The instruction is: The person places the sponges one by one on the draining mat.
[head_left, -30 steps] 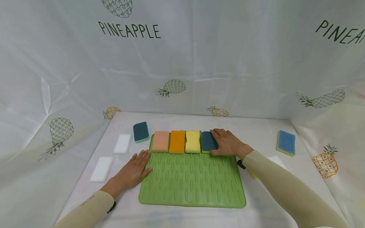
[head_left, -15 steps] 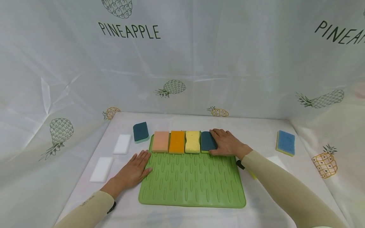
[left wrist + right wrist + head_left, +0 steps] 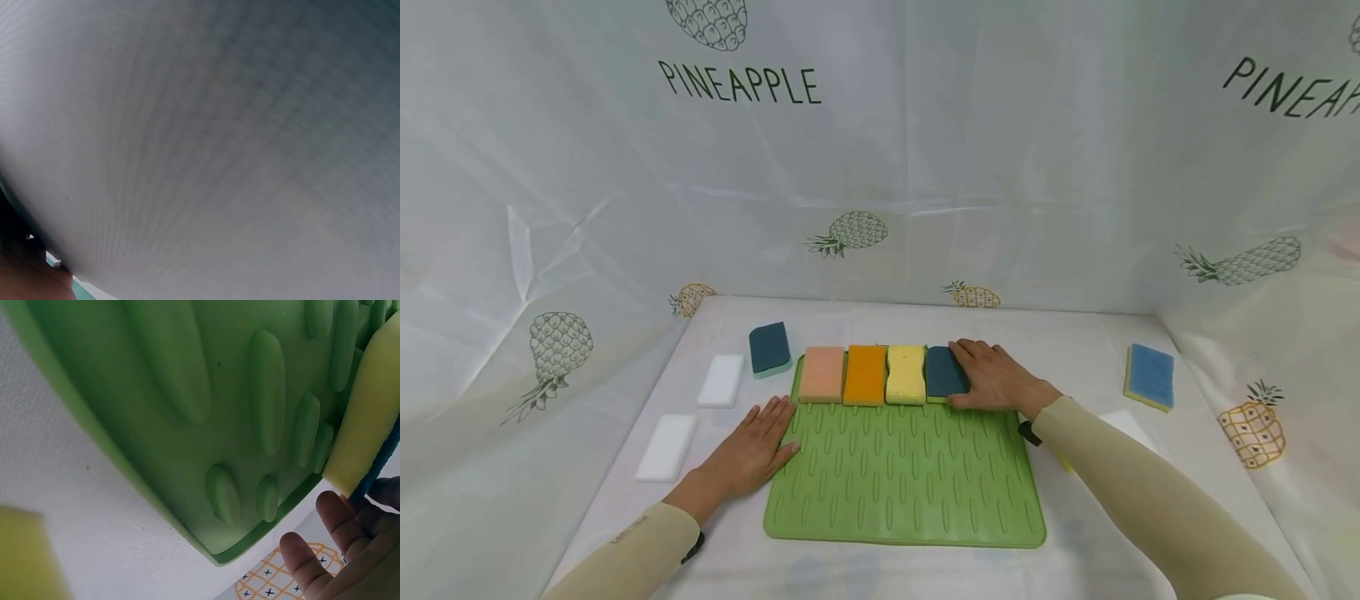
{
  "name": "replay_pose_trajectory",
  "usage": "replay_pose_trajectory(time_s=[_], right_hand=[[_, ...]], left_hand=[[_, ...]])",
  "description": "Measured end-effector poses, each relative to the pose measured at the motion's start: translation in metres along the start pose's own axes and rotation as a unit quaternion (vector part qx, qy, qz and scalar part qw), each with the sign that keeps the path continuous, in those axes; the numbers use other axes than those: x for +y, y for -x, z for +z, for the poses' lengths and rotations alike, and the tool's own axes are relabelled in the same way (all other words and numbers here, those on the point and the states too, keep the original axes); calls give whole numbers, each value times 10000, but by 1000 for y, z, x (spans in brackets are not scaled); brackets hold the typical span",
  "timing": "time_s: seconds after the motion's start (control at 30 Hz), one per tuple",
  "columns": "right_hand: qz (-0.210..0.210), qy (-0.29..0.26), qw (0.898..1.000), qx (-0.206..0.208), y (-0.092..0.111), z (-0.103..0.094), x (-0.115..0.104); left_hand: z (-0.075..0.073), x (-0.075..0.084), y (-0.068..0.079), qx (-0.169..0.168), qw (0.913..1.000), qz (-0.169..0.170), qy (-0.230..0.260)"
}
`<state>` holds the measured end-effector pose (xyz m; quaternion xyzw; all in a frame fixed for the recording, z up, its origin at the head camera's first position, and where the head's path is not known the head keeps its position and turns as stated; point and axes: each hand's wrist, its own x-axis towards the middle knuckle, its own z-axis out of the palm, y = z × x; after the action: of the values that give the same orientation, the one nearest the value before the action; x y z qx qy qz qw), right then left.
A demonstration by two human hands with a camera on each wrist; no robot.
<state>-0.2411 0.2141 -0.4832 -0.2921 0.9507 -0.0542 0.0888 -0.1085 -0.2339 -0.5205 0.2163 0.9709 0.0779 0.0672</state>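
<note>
In the head view a ridged green mat (image 3: 906,475) lies on the table. Along its far edge stand a pink sponge (image 3: 822,375), an orange sponge (image 3: 865,375), a yellow sponge (image 3: 906,375) with waisted sides, and a dark-blue-topped sponge (image 3: 946,372). My right hand (image 3: 996,375) holds this last one by its right part, thumb at the near end and fingers at the far end. The right wrist view shows its yellow side (image 3: 362,412) close by the fingers. My left hand (image 3: 752,446) rests flat, fingers spread, on the mat's left edge.
Left of the mat lie another dark sponge (image 3: 771,348) and two white sponges, one farther (image 3: 722,381) and one nearer (image 3: 667,447). A blue-and-yellow sponge (image 3: 1150,375) lies at far right. A white block (image 3: 1127,425) and a yellow piece (image 3: 1064,461) are partly hidden by the right arm.
My right hand has slid the dark-blue-topped sponge slightly left, towards the yellow sponge. The left hand has stayed in place on the mat's edge.
</note>
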Motion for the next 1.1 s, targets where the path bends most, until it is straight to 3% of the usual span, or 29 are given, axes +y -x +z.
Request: replay_pose_trajectory(time_s=[0.4, 0.53, 0.73, 1.1], right_hand=[[-20, 65, 9997, 224, 9, -12, 4], [-126, 195, 9969, 749, 20, -16, 11], [-122, 497, 9843, 1691, 43, -16, 33], [289, 615, 9690, 2377, 91, -19, 81]], left_hand=[[3, -1, -1, 79, 10000, 44, -8], [4, -1, 0, 107, 9999, 51, -8], [3, -2, 1, 173, 9998, 92, -41], [4, -3, 1, 234, 9996, 134, -86]])
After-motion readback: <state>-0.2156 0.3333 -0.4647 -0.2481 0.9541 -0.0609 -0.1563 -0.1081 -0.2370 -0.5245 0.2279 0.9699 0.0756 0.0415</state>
